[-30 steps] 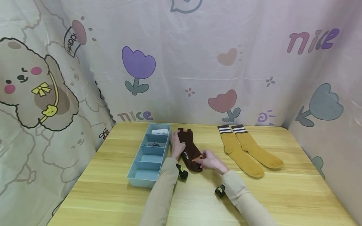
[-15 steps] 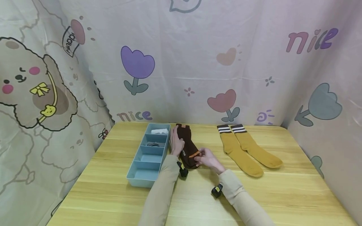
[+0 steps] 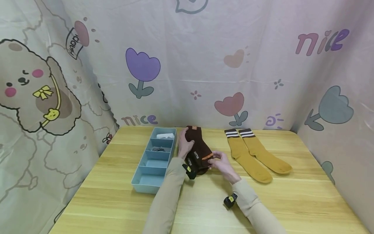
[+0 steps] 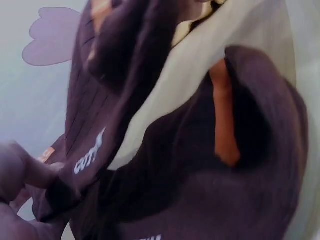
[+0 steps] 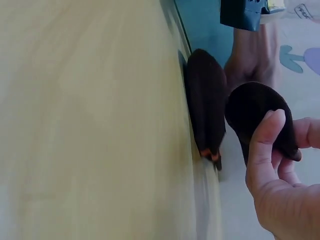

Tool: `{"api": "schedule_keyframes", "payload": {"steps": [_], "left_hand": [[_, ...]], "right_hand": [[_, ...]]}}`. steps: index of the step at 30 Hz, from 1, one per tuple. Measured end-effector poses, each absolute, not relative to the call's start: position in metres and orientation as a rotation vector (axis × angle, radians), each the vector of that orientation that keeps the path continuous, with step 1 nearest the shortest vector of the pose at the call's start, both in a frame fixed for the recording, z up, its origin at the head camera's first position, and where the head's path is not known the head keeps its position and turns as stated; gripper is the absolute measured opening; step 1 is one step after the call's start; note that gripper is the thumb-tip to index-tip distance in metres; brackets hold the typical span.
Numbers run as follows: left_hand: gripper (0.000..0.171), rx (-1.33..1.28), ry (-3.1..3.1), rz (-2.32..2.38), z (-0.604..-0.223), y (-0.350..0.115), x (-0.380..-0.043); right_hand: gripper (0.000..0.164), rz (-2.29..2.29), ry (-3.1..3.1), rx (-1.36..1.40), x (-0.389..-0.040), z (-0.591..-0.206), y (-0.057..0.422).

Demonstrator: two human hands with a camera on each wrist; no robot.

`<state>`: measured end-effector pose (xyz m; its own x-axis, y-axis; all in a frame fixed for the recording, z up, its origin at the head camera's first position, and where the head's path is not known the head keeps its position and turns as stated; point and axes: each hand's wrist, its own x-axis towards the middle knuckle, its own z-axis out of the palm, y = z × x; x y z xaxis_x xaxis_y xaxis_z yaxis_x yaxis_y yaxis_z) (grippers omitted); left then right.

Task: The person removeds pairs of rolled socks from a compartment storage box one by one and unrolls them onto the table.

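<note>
Two dark brown socks with orange stripes lie one over the other beside the blue organizer. My left hand [image 3: 184, 144] holds the upper brown sock [image 3: 201, 144] near its leg; in the left wrist view its fingers [image 4: 37, 167] pinch the cloth. At the toe end, my right hand [image 3: 224, 166] pinches the same sock between thumb and fingers. That toe is raised, with a gap to the lower brown sock [image 5: 205, 95] on the table in the right wrist view. Part of the lower sock is covered by the upper one.
The light blue organizer [image 3: 141, 177] stands left of my left hand, divided into compartments. A white folded item [image 3: 165, 136] and a grey one [image 3: 158, 149] sit in its two far compartments. Two mustard socks [image 3: 248, 159] with striped cuffs lie flat at right. A printed curtain hangs behind.
The brown socks first shifted slightly away, then the upper one came right and its toe lifted off the lower one. My right hand moved right with the toe; my left kept its hold.
</note>
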<state>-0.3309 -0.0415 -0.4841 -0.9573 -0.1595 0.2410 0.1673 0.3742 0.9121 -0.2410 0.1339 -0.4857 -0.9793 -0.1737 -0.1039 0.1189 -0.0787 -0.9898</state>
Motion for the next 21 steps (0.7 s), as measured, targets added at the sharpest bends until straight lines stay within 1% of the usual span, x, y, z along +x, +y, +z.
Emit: {"api": "schedule_keyframes", "payload": {"steps": [5, 13, 21], "left_hand": [[0.069, -0.079, -2.396, -1.659, -0.488, -0.029, -0.334], [0.070, -0.121, -2.501, -1.691, -0.492, -0.012, -0.338], [0.072, -0.163, -2.609, -1.743, -0.496, -0.001, -0.343]], "right_hand": [[0.030, -2.241, 1.905, 0.006, -0.239, -0.485, 0.150], [0.032, -2.263, 1.918, 0.149, -0.237, -0.485, 0.169], [0.024, -2.266, 1.945, 0.205, -0.238, -0.486, 0.176]]}}
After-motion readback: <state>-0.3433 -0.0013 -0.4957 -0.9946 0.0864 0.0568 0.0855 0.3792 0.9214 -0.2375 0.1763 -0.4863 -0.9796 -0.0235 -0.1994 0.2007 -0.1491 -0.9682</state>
